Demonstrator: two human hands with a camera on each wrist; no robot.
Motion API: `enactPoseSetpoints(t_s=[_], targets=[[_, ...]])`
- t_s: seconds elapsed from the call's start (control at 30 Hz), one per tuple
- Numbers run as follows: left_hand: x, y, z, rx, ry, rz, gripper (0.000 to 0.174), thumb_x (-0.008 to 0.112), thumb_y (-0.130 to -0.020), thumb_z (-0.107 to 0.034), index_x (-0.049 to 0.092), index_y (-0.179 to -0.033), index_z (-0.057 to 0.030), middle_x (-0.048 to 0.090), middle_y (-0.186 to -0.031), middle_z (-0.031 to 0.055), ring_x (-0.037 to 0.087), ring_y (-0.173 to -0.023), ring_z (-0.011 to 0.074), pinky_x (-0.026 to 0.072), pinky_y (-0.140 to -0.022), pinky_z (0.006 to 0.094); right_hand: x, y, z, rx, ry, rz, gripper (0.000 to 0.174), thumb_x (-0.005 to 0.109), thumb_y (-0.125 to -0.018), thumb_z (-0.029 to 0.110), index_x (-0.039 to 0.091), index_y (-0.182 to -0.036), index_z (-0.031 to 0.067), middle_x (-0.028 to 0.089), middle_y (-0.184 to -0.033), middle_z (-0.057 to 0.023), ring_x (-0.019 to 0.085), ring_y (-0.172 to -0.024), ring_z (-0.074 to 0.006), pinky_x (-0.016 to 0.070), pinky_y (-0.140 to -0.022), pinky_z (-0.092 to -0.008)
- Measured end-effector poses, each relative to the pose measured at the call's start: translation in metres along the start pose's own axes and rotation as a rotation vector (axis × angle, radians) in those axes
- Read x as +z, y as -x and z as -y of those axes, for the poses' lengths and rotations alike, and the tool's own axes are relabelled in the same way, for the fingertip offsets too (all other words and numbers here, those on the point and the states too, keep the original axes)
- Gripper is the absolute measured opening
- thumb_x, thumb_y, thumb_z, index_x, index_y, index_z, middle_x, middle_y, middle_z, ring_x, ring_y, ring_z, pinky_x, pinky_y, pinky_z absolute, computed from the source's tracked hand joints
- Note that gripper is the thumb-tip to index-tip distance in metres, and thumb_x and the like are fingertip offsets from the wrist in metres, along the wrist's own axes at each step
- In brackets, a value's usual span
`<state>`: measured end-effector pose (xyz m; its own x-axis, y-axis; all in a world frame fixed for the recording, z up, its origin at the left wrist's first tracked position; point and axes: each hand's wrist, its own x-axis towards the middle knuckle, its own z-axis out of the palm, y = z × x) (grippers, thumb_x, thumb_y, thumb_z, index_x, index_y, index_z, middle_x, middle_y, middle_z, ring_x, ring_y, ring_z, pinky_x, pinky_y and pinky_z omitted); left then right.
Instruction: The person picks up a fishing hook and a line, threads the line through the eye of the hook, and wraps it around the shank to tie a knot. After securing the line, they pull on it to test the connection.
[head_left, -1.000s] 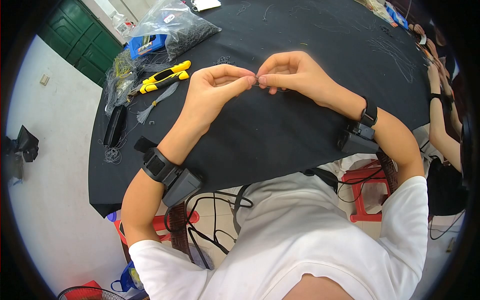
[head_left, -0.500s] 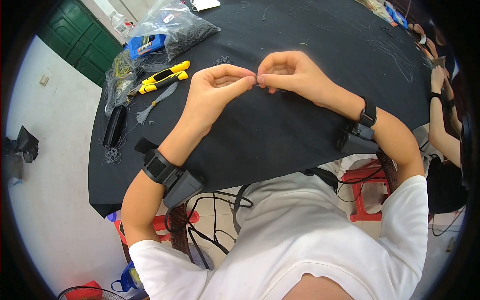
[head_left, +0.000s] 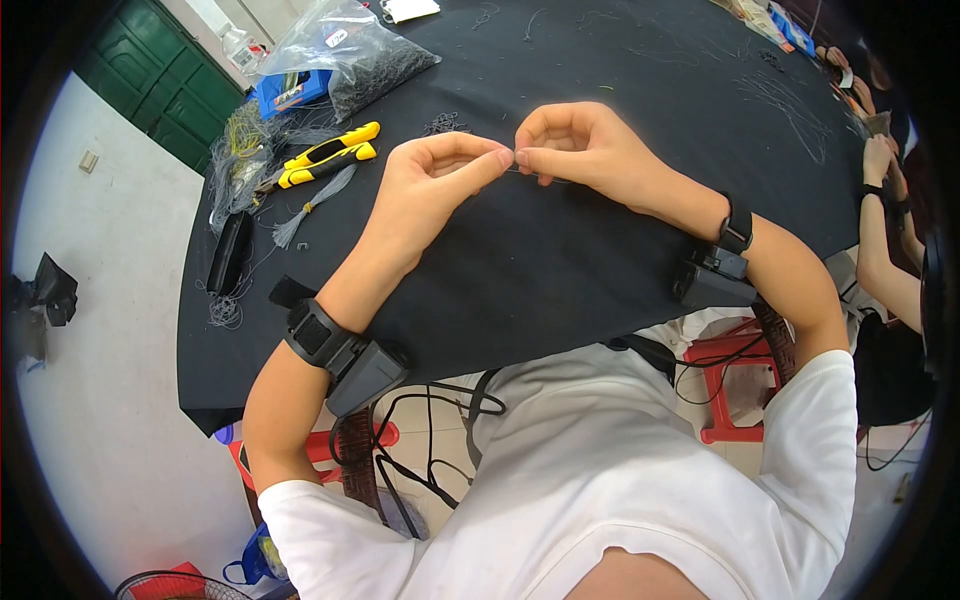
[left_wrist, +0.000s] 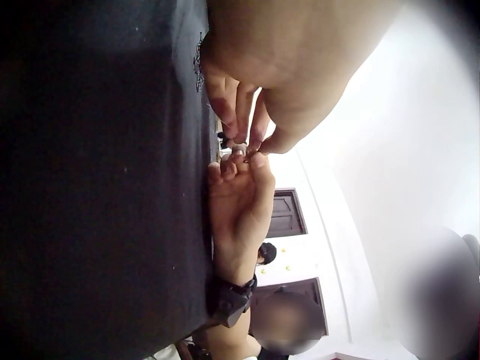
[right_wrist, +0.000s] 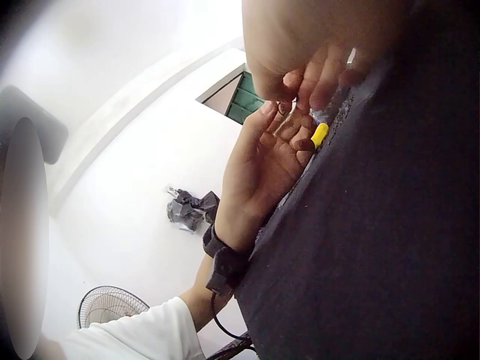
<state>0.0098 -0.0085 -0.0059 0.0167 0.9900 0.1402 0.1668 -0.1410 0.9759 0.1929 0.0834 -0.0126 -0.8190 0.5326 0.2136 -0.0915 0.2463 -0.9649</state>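
Over the black-covered table (head_left: 480,290) both hands meet, thumb and fingertips together. My left hand (head_left: 425,190) pinches from the left, and my right hand (head_left: 595,155) pinches from the right, their tips nearly touching. A thin grey strand (head_left: 548,179) runs out below the right fingers. Between the fingertips a tiny dark loop (right_wrist: 283,109) shows in the right wrist view; most of it is covered by the fingers. Just beyond the left hand lies a small heap of dark pieces (head_left: 446,123).
Left of the hands lie yellow-and-black pliers (head_left: 330,155), a tied bundle of grey strands (head_left: 312,210) and a black holder (head_left: 231,252). Farther back sits a clear bag (head_left: 375,75) of dark pieces beside a blue box (head_left: 292,92). Loose strands (head_left: 790,110) lie at right, near another person's arm (head_left: 880,240).
The two hands keep almost the same place. The small dark piece seen between the fingertips earlier is now mostly covered in the head view. The other person's hands at right have shifted.
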Motion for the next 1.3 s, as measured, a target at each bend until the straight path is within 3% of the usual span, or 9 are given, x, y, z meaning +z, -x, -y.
enactPoseSetpoints(t_s=[0.27,0.57,0.77,1.3], targets=[[-0.0004,-0.0005,0.0014,-0.003,-0.004,-0.003,0.022,0.066,-0.081,-0.022,0.067,-0.091,-0.0027,0.065,-0.086,0.0038,0.057,-0.081,0.0081,0.041,-0.069,0.0211,0.0004,-0.0003,-0.0014,-0.018,0.002,0.0,0.015,0.061,-0.084,0.015,0.059,-0.088,0.0016,0.06,-0.078,-0.0012,0.055,-0.071,-0.006,0.0442,-0.065,-0.0192],[-0.0003,0.0,-0.0016,0.007,0.011,0.02,0.018,0.066,-0.081,-0.012,0.065,-0.094,-0.0003,0.064,-0.089,0.0042,0.059,-0.086,0.008,0.0441,-0.078,0.019,0.0002,-0.0004,-0.003,-0.039,0.041,0.012,0.015,0.062,-0.084,0.016,0.059,-0.087,0.002,0.059,-0.077,-0.0009,0.054,-0.069,-0.0059,0.0437,-0.064,-0.0189],[0.0023,0.0004,-0.0031,-0.014,-0.021,0.026,0.019,0.067,-0.08,-0.011,0.064,-0.092,0.0031,0.065,-0.086,0.0077,0.061,-0.08,0.0087,0.0458,-0.071,0.018,-0.0005,0.0001,-0.0018,-0.049,0.082,-0.005,0.015,0.062,-0.084,0.017,0.059,-0.087,0.0021,0.06,-0.077,-0.0006,0.054,-0.068,-0.0056,0.0435,-0.064,-0.0187],[0.0009,-0.0019,0.0,0.104,0.019,0.008,0.014,0.065,-0.081,-0.007,0.064,-0.091,0.0028,0.066,-0.085,0.0086,0.061,-0.079,0.0089,0.047,-0.072,0.0182,-0.0009,-0.0004,-0.0027,-0.032,0.033,0.007,0.017,0.064,-0.081,0.015,0.06,-0.088,-0.0003,0.06,-0.078,-0.0024,0.056,-0.068,-0.0071,0.0452,-0.063,-0.0191]])
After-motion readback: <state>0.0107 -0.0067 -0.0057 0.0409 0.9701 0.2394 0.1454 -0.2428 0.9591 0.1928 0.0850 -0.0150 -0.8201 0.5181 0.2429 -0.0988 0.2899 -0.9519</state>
